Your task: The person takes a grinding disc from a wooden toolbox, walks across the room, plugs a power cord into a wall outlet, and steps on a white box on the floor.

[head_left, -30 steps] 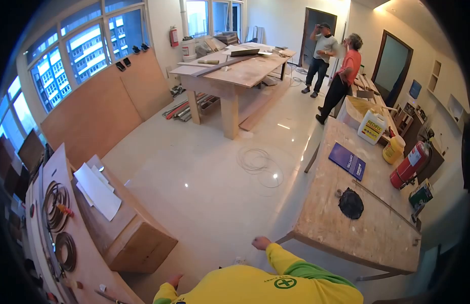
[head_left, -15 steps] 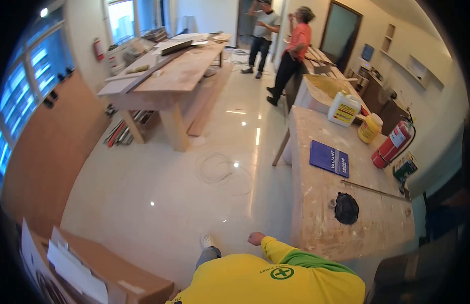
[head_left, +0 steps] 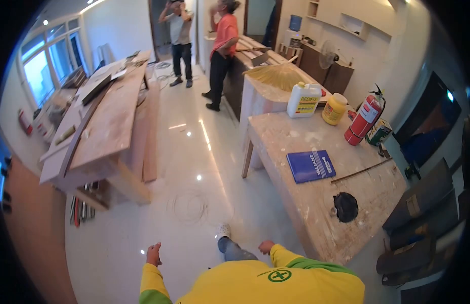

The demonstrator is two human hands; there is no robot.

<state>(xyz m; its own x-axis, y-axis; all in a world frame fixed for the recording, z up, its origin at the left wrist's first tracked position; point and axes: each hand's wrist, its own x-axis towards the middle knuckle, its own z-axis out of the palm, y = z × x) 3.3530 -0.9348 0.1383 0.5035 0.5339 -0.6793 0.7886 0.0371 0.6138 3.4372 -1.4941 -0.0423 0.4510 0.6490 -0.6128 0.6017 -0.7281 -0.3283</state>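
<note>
My left hand (head_left: 154, 254) hangs over the glossy floor at the lower left. It is empty, with its fingers loosely apart. On the other side of my body, my right hand (head_left: 266, 247) is curled closed over the floor, with nothing visible in it. Nearest to that hand is a stained wooden table (head_left: 306, 223). On it lie a blue record book (head_left: 311, 166), a dark round lump (head_left: 345, 206) and a thin strip (head_left: 362, 171). A white jug (head_left: 304, 100), a yellow jar (head_left: 335, 109) and a red fire extinguisher (head_left: 365, 116) stand farther back.
A long workbench (head_left: 111, 131) with boards runs along the left. A loose coil of wire (head_left: 189, 207) lies on the floor ahead. Two people stand at the back, one in grey (head_left: 182, 30), one in a coral shirt (head_left: 226, 35). Dark panels (head_left: 417, 207) lean at right.
My view has swung to the right and my body has moved forward. My left hand has come into view, while a cardboard box at the lower left has left it.
</note>
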